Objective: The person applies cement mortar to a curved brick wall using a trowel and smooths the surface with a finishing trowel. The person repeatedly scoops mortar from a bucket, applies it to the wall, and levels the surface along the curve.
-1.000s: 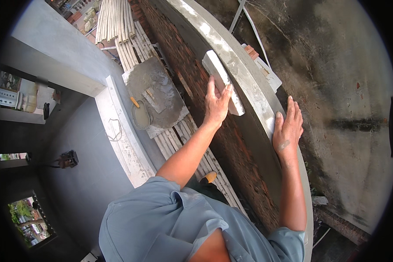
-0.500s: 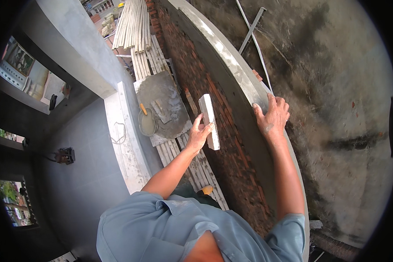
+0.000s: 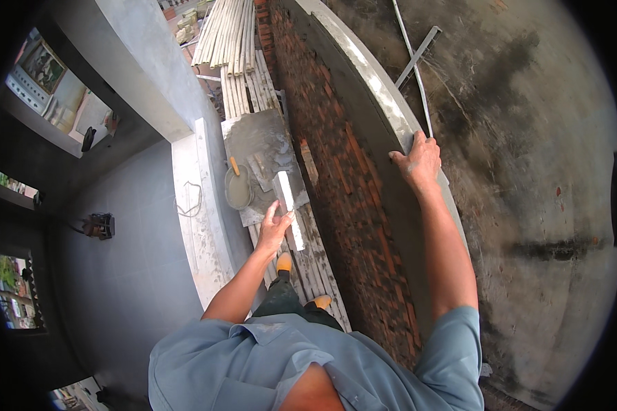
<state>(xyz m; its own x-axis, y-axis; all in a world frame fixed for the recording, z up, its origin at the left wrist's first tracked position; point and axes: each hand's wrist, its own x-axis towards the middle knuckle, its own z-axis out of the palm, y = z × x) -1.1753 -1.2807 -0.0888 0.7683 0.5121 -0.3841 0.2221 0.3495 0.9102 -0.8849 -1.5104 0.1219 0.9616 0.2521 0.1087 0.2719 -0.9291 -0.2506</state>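
My left hand (image 3: 273, 231) is closed around a pale plastering float (image 3: 289, 211), seen nearly edge-on, its handle hidden by my fingers. It hangs over the plank walkway, apart from the brick wall. My right hand (image 3: 421, 164) rests on the pale top edge of the low wall (image 3: 370, 72), thumb spread away from the fingers. Below that edge runs a band of smooth grey mortar (image 3: 363, 113), and under it bare red brick (image 3: 336, 157). Ahead of my left hand lies a mortar board (image 3: 253, 133) with wet mortar, a bucket (image 3: 238, 190) and an orange-handled tool (image 3: 234, 165).
My feet in yellow footwear (image 3: 284, 262) stand on bamboo poles (image 3: 315, 264), with more poles (image 3: 230, 34) stacked at the far end. A white ledge (image 3: 195, 240) with a wire loop borders the left side. Beyond the wall are a stained concrete surface (image 3: 528, 171) and a metal bar (image 3: 418, 56).
My left hand has drawn the float leftward and nearer, away from the brick wall. My right hand stays on the wall top. The view has shifted, and both feet now show.
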